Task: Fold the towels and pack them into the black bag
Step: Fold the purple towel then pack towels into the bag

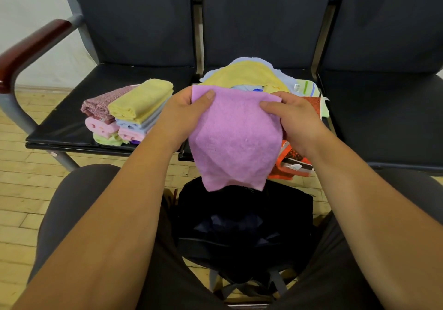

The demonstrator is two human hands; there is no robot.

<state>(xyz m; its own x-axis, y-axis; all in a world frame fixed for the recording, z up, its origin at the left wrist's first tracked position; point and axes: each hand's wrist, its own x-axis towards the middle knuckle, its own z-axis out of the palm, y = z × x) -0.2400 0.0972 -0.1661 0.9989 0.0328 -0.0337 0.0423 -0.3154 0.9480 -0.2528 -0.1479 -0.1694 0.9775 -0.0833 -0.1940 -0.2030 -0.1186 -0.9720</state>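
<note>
Black bag [244, 216] sits lower centre; above it I see left hand [178, 115] and right hand [296, 122] pinching the purple towel [232, 142]

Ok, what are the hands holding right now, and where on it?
The lilac towel: left hand pinches its top left corner, right hand its top right corner; the rest hangs free.

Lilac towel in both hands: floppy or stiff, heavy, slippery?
Likely floppy: the lilac towel hangs in soft creases below where the left hand and right hand pinch its top corners. Probably light, since those pinches alone carry it. Its fuzzy nap suggests little slipping.
</note>
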